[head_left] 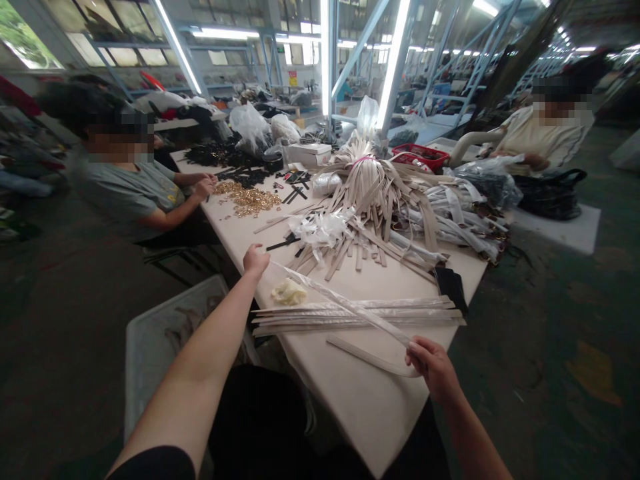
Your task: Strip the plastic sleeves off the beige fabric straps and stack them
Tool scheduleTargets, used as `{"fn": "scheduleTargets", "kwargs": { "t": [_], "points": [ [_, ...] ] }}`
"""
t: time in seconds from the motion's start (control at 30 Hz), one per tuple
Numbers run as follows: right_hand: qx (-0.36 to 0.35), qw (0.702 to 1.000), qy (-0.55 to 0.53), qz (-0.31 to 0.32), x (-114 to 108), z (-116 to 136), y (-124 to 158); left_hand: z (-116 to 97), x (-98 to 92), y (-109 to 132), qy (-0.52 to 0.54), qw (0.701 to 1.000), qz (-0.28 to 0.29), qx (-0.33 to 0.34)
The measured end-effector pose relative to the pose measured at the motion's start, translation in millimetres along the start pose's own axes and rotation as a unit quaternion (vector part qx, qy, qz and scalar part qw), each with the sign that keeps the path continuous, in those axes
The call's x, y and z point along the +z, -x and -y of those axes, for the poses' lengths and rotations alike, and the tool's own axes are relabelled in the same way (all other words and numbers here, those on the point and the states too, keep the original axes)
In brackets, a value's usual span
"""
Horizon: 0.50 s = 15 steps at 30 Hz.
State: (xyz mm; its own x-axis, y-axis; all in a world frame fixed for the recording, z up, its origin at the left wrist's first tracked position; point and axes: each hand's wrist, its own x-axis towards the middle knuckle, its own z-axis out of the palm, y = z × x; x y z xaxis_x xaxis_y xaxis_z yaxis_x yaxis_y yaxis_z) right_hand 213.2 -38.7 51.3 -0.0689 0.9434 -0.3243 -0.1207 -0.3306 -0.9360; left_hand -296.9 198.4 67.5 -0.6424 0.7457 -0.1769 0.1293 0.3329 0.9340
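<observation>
A long clear plastic sleeve [345,305] stretches between my two hands above the white table [360,400]. My left hand [255,260] is closed on its far end at the table's left edge. My right hand [433,360] grips the near end together with a beige strap [370,357] that curves on the table. Under the sleeve lies a flat stack of wrapped beige straps [360,315]. A crumpled pale wad [289,291] sits just right of my left hand.
A big heap of beige straps [380,200] and plastic wrappers fills the table's middle. Gold metal pieces [247,199] lie before a seated person [130,187] at the left. Another person [545,133] sits far right. A grey bin [165,333] stands by my left arm. A black item [450,285] lies at the table's right edge.
</observation>
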Motion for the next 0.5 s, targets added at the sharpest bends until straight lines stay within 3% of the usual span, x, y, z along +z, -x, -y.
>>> {"fn": "scheduleTargets", "kwargs": {
  "t": [0.1,0.3,0.5],
  "points": [
    [-0.001,1.0,0.0,-0.009,-5,-1,-3,-11,-0.5,-18,-0.099,0.995,0.022,-0.007],
    [0.022,0.998,0.005,-0.055,-14,-6,-18,-30,12.4,-46,-0.133,0.984,0.078,-0.088],
    [0.027,0.998,0.027,-0.056,-24,-7,-33,-36,-0.3,-53,-0.155,0.978,0.108,-0.091]
  ]
}}
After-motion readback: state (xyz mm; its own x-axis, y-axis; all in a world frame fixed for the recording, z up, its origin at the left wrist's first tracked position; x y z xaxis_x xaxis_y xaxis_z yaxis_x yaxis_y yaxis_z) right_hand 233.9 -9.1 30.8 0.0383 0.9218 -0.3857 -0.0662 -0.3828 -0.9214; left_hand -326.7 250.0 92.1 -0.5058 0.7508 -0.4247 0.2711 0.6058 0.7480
